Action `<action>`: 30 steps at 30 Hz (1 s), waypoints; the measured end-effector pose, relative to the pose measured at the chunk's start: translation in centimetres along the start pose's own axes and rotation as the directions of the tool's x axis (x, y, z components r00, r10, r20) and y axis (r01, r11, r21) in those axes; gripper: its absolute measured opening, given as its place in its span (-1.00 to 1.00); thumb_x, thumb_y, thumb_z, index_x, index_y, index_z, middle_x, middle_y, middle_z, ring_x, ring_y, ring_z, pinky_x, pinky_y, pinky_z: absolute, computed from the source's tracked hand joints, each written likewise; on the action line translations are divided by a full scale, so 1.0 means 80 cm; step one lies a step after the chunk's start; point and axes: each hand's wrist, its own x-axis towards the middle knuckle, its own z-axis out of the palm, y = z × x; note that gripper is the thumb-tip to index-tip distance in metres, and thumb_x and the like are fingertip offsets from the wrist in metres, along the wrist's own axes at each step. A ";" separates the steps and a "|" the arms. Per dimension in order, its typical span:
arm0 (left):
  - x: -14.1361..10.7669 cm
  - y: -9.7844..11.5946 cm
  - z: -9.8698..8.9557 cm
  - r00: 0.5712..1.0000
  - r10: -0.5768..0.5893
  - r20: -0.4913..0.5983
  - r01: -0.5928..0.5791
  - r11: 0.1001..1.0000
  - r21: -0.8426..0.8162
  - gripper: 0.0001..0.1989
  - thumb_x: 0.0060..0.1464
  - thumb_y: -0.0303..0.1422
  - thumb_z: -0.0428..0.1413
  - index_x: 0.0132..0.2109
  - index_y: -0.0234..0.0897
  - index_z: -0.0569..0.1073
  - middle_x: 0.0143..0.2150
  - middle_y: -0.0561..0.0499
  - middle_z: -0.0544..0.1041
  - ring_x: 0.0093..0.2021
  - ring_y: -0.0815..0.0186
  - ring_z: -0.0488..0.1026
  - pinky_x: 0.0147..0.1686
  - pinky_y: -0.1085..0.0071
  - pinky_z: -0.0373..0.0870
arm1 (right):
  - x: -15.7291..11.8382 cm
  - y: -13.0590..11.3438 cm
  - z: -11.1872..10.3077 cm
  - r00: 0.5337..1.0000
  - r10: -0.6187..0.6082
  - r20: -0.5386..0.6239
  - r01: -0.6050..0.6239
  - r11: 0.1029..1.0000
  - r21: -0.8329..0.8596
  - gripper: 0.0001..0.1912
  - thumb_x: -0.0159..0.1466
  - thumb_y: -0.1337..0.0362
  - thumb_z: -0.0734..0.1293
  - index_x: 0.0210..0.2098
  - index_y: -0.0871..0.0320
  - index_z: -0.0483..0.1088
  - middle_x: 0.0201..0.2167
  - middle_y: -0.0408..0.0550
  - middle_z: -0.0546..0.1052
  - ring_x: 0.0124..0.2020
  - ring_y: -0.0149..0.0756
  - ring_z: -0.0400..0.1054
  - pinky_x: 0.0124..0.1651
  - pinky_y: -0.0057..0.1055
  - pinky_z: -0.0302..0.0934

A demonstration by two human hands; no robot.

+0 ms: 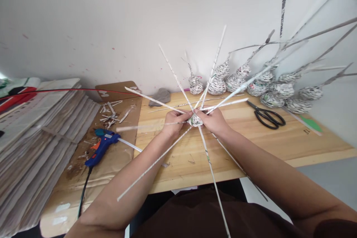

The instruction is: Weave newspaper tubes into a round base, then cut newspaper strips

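Note:
A small woven paper piece (pixel 196 120), with long rolled paper strips spreading from it in all directions, is held up over the wooden table (pixel 178 163). My left hand (pixel 173 122) pinches its left side, the thumb near the woven centre. On the other side my right hand (pixel 214 119) grips it, thumb on top near the upper edge. Some strips point up toward the wall, and others hang down toward my lap. One strip at the left is blurred. The fingertips under the piece are hidden.
Black scissors (pixel 269 117) lie right of my hands. Several woven gourd shapes (pixel 217 84) stand along the wall. At left are a blue glue gun (pixel 102 147) on cardboard (pixel 111 171), paper scraps (pixel 110 116) and a tall newspaper stack (pixel 41 148). A grey cloth (pixel 160 97) lies behind.

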 end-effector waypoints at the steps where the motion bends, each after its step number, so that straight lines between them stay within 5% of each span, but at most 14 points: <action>1: 0.001 -0.001 0.000 1.000 0.024 -0.004 -0.024 1.000 -0.009 -0.68 -0.37 -0.26 0.44 -0.45 -0.39 0.58 -0.51 -0.04 0.56 -0.53 0.34 0.43 -0.50 0.41 0.37 | 0.001 -0.001 0.000 1.000 0.025 0.017 -0.026 0.999 0.044 -0.68 0.15 0.03 0.39 -0.50 0.17 0.48 -0.60 -0.09 0.51 -0.62 -0.32 0.34 -0.62 -0.44 0.19; 7: 0.000 -0.003 0.000 0.999 -0.018 0.051 0.021 0.998 -0.051 -0.63 -0.37 -0.24 0.45 -0.38 -0.37 0.60 -0.48 -0.03 0.56 -0.51 0.35 0.45 -0.51 0.43 0.36 | 0.005 0.000 -0.005 0.999 0.037 -0.032 -0.036 0.999 0.038 -0.65 0.08 0.00 0.46 -0.53 0.19 0.46 -0.65 -0.11 0.49 -0.65 -0.34 0.32 -0.64 -0.45 0.18; 17: 0.002 -0.006 0.000 0.999 0.003 -0.040 -0.005 0.998 -0.059 -0.59 -0.42 -0.23 0.48 -0.46 -0.34 0.49 -0.56 0.01 0.52 -0.57 0.35 0.43 -0.54 0.43 0.35 | 0.005 0.004 -0.001 0.994 0.066 0.091 -0.083 0.976 0.200 -0.71 0.03 0.09 0.48 -0.43 0.20 0.50 -0.59 -0.11 0.52 -0.60 -0.35 0.33 -0.63 -0.47 0.19; 22: 0.002 -0.007 0.002 1.000 0.016 0.007 -0.016 0.997 -0.078 -0.56 -0.44 -0.20 0.47 -0.46 -0.33 0.46 -0.56 0.02 0.51 -0.57 0.35 0.41 -0.52 0.39 0.37 | 0.001 -0.009 0.003 0.997 0.062 -0.050 -0.046 0.961 0.272 -0.68 -0.04 0.08 0.52 -0.51 0.17 0.42 -0.65 -0.18 0.45 -0.64 -0.39 0.27 -0.60 -0.45 0.14; 30: 0.001 -0.007 0.005 0.999 0.007 0.040 -0.004 0.997 -0.082 -0.63 -0.39 -0.21 0.44 -0.52 -0.32 0.46 -0.61 0.04 0.46 -0.61 0.38 0.35 -0.57 0.42 0.29 | -0.001 -0.015 0.002 1.000 0.021 -0.017 -0.017 0.978 0.206 -0.56 -0.08 -0.05 0.55 -0.52 0.14 0.38 -0.65 -0.18 0.45 -0.64 -0.40 0.25 -0.59 -0.44 0.12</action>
